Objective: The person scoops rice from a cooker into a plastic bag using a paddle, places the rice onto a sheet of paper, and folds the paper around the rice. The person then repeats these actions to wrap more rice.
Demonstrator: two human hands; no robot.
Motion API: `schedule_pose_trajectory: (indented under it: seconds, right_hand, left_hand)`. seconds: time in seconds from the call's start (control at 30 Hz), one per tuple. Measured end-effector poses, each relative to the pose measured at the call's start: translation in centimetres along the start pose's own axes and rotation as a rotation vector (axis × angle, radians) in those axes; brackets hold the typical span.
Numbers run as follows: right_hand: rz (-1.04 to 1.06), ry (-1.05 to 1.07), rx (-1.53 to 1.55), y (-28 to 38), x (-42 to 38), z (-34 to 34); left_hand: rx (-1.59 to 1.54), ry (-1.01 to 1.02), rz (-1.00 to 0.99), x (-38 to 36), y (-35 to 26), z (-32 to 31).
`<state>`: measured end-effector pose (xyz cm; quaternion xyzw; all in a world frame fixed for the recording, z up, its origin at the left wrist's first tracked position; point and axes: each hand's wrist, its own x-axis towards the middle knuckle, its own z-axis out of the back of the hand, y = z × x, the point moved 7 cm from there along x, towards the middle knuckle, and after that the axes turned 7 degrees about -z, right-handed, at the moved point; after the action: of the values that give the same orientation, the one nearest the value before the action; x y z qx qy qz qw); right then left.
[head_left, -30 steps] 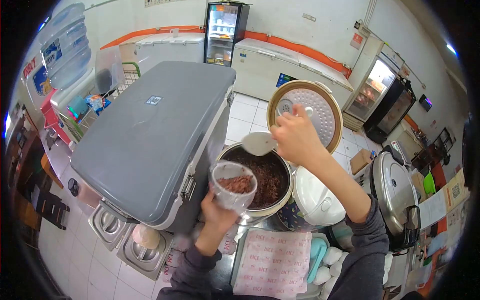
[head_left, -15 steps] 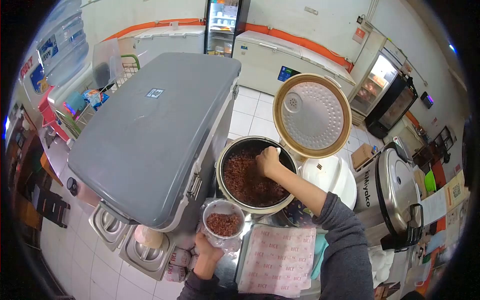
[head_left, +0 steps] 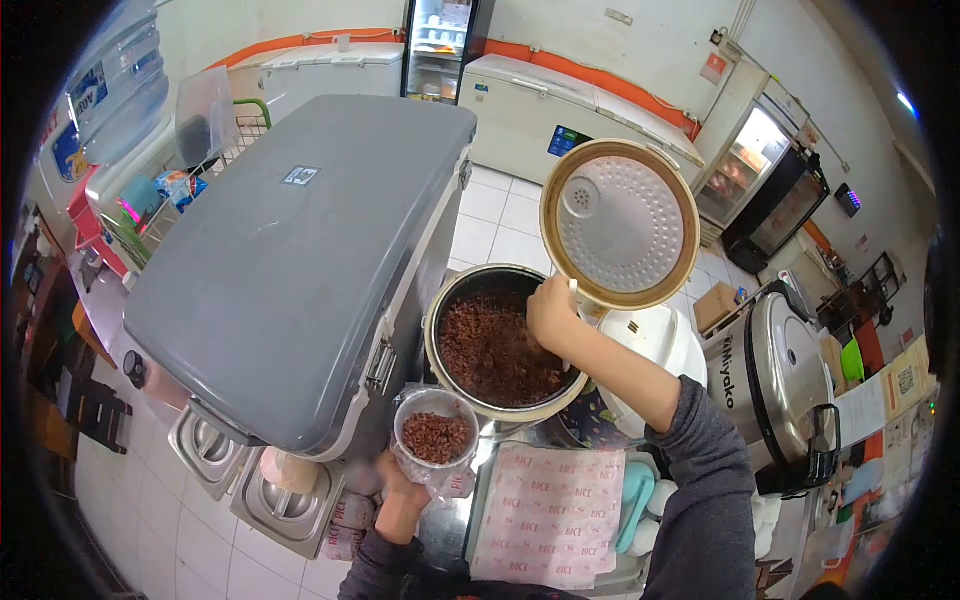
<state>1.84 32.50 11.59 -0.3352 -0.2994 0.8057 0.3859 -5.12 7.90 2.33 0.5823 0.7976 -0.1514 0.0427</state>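
Note:
My left hand (head_left: 400, 497) grips a small round bowl (head_left: 407, 402) lined with clear plastic, low and in front of the cooker. Reddish-brown rice (head_left: 437, 438) lies inside it. Above the right side of the open rice cooker (head_left: 436, 345), my right hand (head_left: 552, 314) is closed around a utensil whose pale handle end (head_left: 573, 286) sticks out on top. Its lower part is hidden by the hand. More reddish-brown rice (head_left: 487, 345) fills the cooker's dark inner pot. The cooker's round lid (head_left: 635, 230) stands raised behind my right hand.
A large grey cooler box (head_left: 300, 270) borders the cooker on the left. Printed paper sheets (head_left: 550, 515) lie on a tray at front, beside a teal item (head_left: 636, 495). A steel Miyako cooker (head_left: 790, 375) stands right. Lidded steel pans (head_left: 290, 505) sit at lower left.
My right hand has shifted to the right and slightly up over the pot, its utensil handle moving with it. My left hand still holds the bowl near the cooker, and the view has shifted slightly.

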Motion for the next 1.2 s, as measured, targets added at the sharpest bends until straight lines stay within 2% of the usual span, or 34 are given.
schedule_pose_trajectory:
  seconds: [0.03,0.1,0.2,0.23,0.3,0.4,0.47,0.5,0.6,0.7,0.73,0.8,0.9,1.0,1.1,1.2]
  right_hand:
    - [0.011,0.021,-0.056,0.2,0.1,-0.7]
    - [0.025,0.261,0.010,0.2,-0.2,-1.9]
    - [0.025,0.292,0.000,0.4,1.1,-3.9]
    - [0.053,0.353,0.149,0.6,1.2,-4.4]
    - [0.084,0.311,0.240,0.8,0.5,-3.0]
    - [0.104,0.245,0.431,1.6,-0.8,-0.9]
    - [0.116,0.187,0.478,1.2,-1.6,0.5]
    - [0.126,0.082,0.490,1.2,-2.8,1.5]
    - [0.154,-0.076,0.403,1.7,-4.8,3.2]
    - [0.054,-0.182,0.336,-0.8,-5.0,4.8]
    - [-0.022,-0.332,0.354,-2.1,-4.5,5.4]
    - [-0.035,-0.427,0.261,-2.5,-2.3,5.1]
    - [0.235,-0.444,0.055,2.6,-1.0,1.1]
    - [0.409,-0.408,0.120,4.2,-5.7,2.5]
    - [0.342,-0.366,0.225,1.0,-7.5,3.5]
    - [0.223,-0.630,0.225,-1.5,-6.1,4.6]
  left_hand:
    - [0.016,0.024,-0.006,0.1,-0.1,0.0]
    - [0.039,0.065,-0.018,0.2,0.0,0.2]
    - [0.095,-0.018,-0.018,0.2,0.0,0.8]
    - [0.041,0.012,0.002,0.2,0.0,0.7]
    - [-0.071,0.074,0.041,0.3,0.0,0.6]
    - [-0.042,0.146,0.076,0.2,0.0,0.2]
    - [0.010,0.097,0.059,0.1,-0.1,-0.3]
    - [0.034,0.076,0.042,0.3,-0.3,-0.6]
    - [-0.131,0.096,0.077,0.3,-0.1,-0.4]
    - [0.163,0.015,-0.008,0.1,-0.6,0.2]
    - [0.092,0.022,0.017,0.0,-0.4,0.4]
    - [-0.055,0.042,0.060,0.1,-0.1,0.8]
    - [0.110,0.002,-0.020,0.3,-0.5,1.2]
    - [-0.080,0.007,0.021,0.7,-0.1,1.8]
    - [-0.003,0.020,0.009,0.6,-0.2,1.9]
    - [-0.017,0.051,0.038,0.5,-0.1,1.7]
